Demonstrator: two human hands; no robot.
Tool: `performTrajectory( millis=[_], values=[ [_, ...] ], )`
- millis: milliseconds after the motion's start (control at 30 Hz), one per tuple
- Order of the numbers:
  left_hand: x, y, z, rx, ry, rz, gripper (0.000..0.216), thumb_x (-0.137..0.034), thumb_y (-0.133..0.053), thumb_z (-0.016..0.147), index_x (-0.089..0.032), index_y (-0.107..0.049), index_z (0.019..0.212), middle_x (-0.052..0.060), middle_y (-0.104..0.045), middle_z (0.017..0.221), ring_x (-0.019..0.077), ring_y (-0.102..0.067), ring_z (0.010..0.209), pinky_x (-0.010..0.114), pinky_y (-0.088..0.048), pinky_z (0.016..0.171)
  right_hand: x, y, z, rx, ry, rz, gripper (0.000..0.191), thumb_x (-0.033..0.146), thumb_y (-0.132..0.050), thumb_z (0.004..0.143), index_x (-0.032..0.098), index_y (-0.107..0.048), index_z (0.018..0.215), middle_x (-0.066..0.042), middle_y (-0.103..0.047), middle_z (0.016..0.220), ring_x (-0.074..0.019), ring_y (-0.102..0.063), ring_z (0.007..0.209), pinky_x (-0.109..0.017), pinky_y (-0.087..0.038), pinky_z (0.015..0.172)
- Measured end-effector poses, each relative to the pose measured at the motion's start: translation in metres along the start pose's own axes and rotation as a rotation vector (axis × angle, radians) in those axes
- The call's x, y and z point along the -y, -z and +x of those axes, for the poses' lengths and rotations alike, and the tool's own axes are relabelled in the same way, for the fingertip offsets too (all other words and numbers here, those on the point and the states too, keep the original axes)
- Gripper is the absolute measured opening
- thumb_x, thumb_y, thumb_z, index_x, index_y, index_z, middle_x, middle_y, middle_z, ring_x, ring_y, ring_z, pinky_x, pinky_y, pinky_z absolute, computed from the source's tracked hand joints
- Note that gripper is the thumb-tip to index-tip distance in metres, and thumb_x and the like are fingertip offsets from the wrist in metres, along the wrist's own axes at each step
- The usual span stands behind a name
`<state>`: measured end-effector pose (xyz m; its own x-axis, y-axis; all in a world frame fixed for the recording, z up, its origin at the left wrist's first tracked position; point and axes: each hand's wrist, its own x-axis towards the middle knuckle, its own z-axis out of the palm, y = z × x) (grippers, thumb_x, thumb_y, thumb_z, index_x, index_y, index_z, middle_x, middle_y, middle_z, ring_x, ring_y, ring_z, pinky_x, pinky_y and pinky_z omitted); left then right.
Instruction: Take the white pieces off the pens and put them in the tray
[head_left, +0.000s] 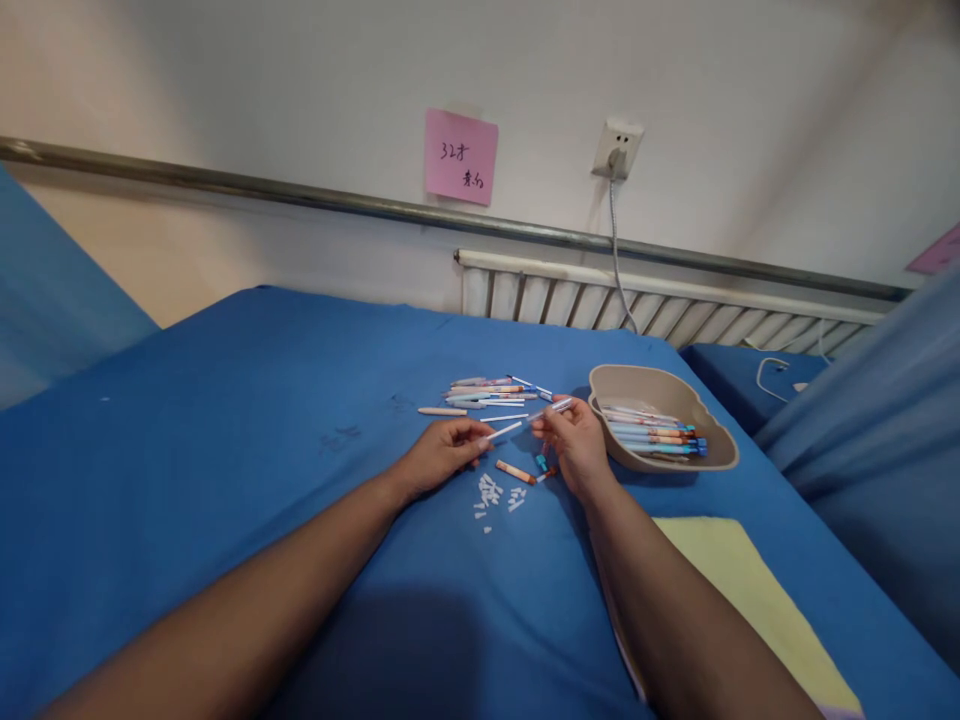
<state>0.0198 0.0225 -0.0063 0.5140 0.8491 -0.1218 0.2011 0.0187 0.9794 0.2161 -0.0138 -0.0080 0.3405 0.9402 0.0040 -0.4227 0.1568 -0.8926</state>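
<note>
My left hand [444, 452] pinches the end of a thin white pen refill [505, 431] above the blue cloth. My right hand [576, 443] is closed on a clear pen barrel [553, 408], held in line with the refill's far end. Below the hands lie an orange pen part [515, 472], a small teal cap [541, 463] and several tiny white pieces [491, 493]. Just beyond the hands sits a loose pile of pens and pen parts [491, 392].
A beige tray [660, 385] holding several assembled pens stands right of my right hand. A yellow cloth [739, 585] lies under my right forearm. The blue-covered table [225, 450] meets the wall, with a radiator [637, 300], a socket with a cable [616, 150] and a pink note [461, 156].
</note>
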Motion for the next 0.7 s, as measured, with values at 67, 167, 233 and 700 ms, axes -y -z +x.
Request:
performTrajectory(
  millis=[67,167,233,700],
  values=[
    [-0.0006,-0.0006,-0.0007,0.010,-0.005,0.004,0.036,-0.040,-0.067,0.069,-0.014,-0.064,0.094,0.001,-0.065,0.075,0.0082,-0.051,0.054,0.020,-0.038,0.049,-0.0014,-0.0024,-0.0020,0.022,-0.007,0.000,0.041,0.030,-0.075,0.062,0.019,-0.049,0.091,0.005,-0.062,0.064,-0.0116,-0.063,0.057,-0.022,-0.052,0.054],
    [-0.0014,-0.0006,-0.0015,0.010,-0.009,0.006,0.037,-0.041,-0.067,0.069,-0.014,-0.064,0.094,0.001,-0.065,0.075,0.0084,-0.051,0.054,0.020,-0.038,0.050,-0.0032,-0.0037,-0.0029,0.052,-0.010,-0.007,0.038,0.030,-0.075,0.062,0.018,-0.050,0.088,0.004,-0.063,0.065,-0.0115,-0.063,0.057,-0.022,-0.052,0.055],
    [-0.0020,-0.0004,-0.0019,0.005,-0.007,0.006,0.037,-0.041,-0.067,0.068,-0.014,-0.064,0.094,0.001,-0.065,0.074,0.0087,-0.051,0.054,0.020,-0.038,0.050,-0.0035,-0.0030,-0.0027,0.069,-0.010,-0.011,0.036,0.031,-0.075,0.063,0.018,-0.050,0.086,0.004,-0.063,0.065,-0.0116,-0.063,0.058,-0.022,-0.052,0.055],
    [-0.0022,0.0009,-0.0028,-0.001,-0.033,0.027,0.032,-0.038,-0.066,0.070,-0.015,-0.066,0.092,0.000,-0.064,0.072,0.0081,-0.050,0.054,0.020,-0.040,0.052,-0.0080,-0.0002,-0.0031,0.148,-0.013,-0.169,0.034,0.033,-0.073,0.063,0.020,-0.052,0.086,0.004,-0.062,0.066,-0.0122,-0.063,0.057,-0.023,-0.051,0.054]
  ],
)
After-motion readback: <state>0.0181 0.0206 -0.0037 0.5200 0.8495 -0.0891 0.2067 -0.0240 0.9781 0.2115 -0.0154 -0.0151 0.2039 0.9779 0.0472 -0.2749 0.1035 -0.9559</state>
